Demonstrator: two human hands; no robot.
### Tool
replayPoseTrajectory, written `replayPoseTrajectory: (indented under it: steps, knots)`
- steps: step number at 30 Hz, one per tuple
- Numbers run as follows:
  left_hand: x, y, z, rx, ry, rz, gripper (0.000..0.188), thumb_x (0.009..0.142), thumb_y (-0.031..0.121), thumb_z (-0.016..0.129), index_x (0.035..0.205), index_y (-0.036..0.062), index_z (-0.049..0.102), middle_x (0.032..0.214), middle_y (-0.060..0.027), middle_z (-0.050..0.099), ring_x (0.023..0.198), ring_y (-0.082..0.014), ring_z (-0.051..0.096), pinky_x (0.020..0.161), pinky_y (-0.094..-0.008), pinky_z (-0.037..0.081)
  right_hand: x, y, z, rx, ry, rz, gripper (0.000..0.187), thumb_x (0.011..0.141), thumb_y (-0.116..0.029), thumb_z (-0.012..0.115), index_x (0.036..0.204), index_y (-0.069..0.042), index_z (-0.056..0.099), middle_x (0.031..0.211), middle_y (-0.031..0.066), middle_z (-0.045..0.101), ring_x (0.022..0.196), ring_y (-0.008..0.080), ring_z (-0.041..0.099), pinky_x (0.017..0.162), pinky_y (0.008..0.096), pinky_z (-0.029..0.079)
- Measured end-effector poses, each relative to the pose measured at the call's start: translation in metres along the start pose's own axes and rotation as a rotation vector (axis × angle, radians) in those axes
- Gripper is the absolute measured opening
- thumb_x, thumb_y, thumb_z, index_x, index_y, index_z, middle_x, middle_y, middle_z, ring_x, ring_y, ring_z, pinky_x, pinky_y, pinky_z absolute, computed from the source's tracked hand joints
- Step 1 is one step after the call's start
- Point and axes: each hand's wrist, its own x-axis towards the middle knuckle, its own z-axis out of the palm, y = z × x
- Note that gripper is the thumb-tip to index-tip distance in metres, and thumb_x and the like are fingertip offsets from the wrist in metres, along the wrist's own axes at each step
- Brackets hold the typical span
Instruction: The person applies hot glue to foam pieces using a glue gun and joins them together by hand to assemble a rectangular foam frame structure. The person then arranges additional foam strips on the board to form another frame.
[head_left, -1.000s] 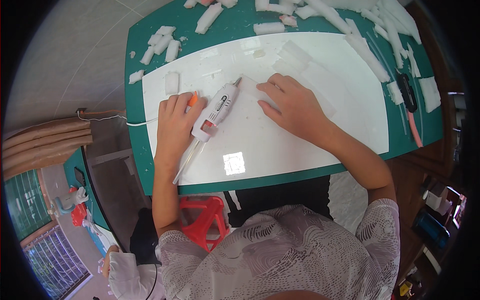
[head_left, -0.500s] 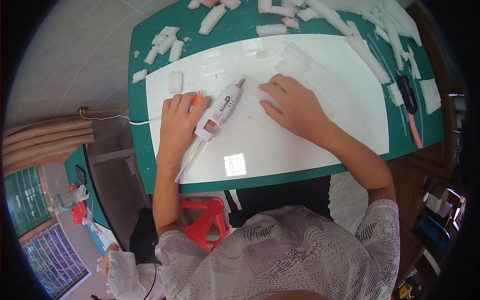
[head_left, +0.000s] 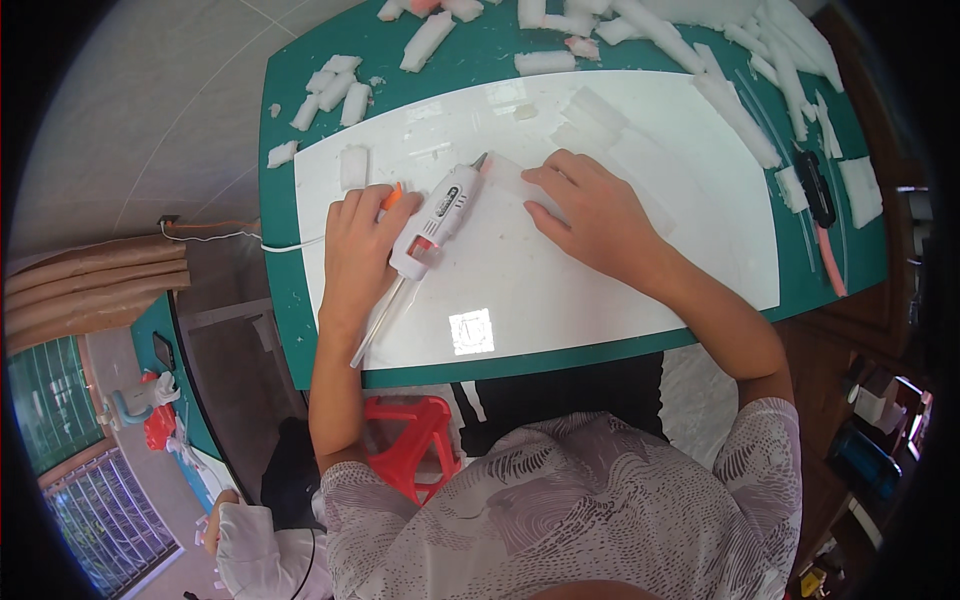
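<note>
My left hand point(head_left: 362, 232) is wrapped around the handle of a white hot glue gun point(head_left: 437, 215), fingers near its orange trigger point(head_left: 394, 197). A clear glue stick point(head_left: 384, 322) juts from the gun's rear toward me. The nozzle point(head_left: 480, 161) points away from me, close to the left end of a flat white foam piece point(head_left: 508, 172). My right hand point(head_left: 592, 212) grips that piece from the right with curled fingers; part of it is hidden under them. Beneath everything lies a glossy white board point(head_left: 560, 330).
Foam offcuts point(head_left: 428, 40) lie along the far side of the green table point(head_left: 283, 215). Pale sheets point(head_left: 640, 160) rest beyond my right hand. A black-and-pink tool point(head_left: 818, 195) lies far right. The gun's white cord point(head_left: 290, 246) runs left. A red stool point(head_left: 415, 440) stands below; another person point(head_left: 265, 545) is lower left.
The glue gun's nozzle has shifted slightly left and away from me near the foam piece's end. My right hand stays almost still.
</note>
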Motion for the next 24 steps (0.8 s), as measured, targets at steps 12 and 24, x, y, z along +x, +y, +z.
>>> replayPoseTrajectory:
  steps: [12, 24]
  knots:
    - [0.0010, 0.0021, -0.0031, 0.045, -0.018, 0.013, 0.049, 0.066, 0.012, 0.079, 0.114, 0.0133, 0.069, 0.110, -0.0083, 0.061, 0.099, -0.0251, 0.057, 0.082, -0.0375, 0.040, -0.0004, 0.0004, 0.0000, -0.056, 0.023, -0.031, 0.026, 0.089, -0.018, 0.069, 0.111, -0.005, 0.066, 0.104, 0.0073, 0.061, 0.098, 0.0223, 0.062, 0.072, 0.0334, 0.057]
    - [0.0016, 0.0038, -0.0038, 0.028, -0.026, 0.021, 0.047, 0.067, 0.012, 0.078, 0.114, 0.0133, 0.069, 0.110, -0.0084, 0.061, 0.100, -0.0253, 0.057, 0.083, -0.0380, 0.040, -0.0007, 0.0001, 0.0002, -0.067, 0.022, -0.030, 0.027, 0.089, -0.018, 0.069, 0.113, -0.006, 0.067, 0.105, 0.0078, 0.061, 0.097, 0.0224, 0.062, 0.072, 0.0331, 0.056]
